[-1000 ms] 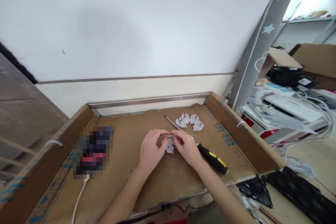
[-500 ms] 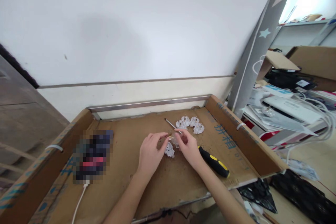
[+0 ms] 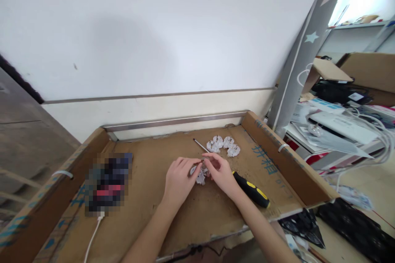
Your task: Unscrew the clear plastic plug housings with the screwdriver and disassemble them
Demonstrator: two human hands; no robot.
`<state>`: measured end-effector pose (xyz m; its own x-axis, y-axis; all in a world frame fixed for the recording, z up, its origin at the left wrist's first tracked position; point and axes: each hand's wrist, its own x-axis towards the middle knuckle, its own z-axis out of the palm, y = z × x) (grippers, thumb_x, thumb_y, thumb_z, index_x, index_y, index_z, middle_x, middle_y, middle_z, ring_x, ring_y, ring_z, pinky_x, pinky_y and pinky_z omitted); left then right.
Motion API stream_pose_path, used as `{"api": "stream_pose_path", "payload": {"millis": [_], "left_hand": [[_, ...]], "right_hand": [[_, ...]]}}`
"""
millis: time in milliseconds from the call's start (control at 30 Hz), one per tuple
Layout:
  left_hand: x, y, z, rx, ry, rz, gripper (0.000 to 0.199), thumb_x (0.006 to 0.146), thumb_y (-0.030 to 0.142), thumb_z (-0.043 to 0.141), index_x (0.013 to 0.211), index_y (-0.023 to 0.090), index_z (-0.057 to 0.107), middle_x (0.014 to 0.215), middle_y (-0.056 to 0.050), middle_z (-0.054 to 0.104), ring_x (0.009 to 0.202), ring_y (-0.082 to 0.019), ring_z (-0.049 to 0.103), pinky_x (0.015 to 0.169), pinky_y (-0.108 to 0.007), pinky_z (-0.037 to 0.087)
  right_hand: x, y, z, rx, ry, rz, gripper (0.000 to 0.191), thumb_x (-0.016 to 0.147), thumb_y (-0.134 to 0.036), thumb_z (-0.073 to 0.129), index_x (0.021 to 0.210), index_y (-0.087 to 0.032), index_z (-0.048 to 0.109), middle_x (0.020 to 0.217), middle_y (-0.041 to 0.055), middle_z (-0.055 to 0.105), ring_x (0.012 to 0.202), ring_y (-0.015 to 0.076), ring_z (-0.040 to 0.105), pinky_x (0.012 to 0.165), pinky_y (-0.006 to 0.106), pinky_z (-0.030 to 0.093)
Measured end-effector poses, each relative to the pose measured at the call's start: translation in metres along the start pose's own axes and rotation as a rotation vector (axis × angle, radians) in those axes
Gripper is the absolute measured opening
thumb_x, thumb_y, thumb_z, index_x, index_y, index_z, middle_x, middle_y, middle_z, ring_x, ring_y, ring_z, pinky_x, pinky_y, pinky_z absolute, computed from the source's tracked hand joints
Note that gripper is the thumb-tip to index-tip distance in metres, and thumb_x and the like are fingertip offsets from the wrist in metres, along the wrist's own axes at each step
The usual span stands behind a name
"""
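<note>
My left hand pinches a small brown, brass-coloured metal piece between thumb and forefinger. Close by, my right hand has its fingertips closed on a small clear plastic piece, mostly hidden by the fingers. The fingertips of both hands nearly meet. Just beneath them, a whitish plastic plug part lies on the cardboard, partly covered. A screwdriver with a black and yellow handle lies under my right hand and wrist, its thin shaft showing beyond the fingers.
Several clear plug pieces with metal prongs lie past my right hand. Cardboard side walls bound the work surface, with a metal rail at the back. A pixelated dark object with a white cable is on the left.
My hands have drawn closer together over the plug part. The left fingers have brought the metal piece slightly right, toward the right fingertips. The screwdriver and pronged pieces have not moved.
</note>
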<state>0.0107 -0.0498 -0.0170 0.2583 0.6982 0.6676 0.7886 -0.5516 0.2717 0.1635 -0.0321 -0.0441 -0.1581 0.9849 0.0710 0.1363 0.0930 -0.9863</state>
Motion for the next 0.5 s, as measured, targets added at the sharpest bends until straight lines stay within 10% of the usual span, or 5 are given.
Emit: {"api": "stream_pose_path", "payload": {"millis": [500], "left_hand": [[0.003,-0.012,0.000,0.000,-0.044,-0.117,0.021,0.088,0.025,0.050,0.106,0.024,0.061,0.097,-0.004,0.067,0.088,-0.019,0.058,0.079,-0.033,0.045]], "right_hand": [[0.009,0.003,-0.007,0.231,0.095,0.084,0.038,0.086,-0.038,0.047,0.116,-0.014,0.049,0.102,0.0064,0.056,0.082,0.0109,0.056,0.069,0.028,0.051]]}}
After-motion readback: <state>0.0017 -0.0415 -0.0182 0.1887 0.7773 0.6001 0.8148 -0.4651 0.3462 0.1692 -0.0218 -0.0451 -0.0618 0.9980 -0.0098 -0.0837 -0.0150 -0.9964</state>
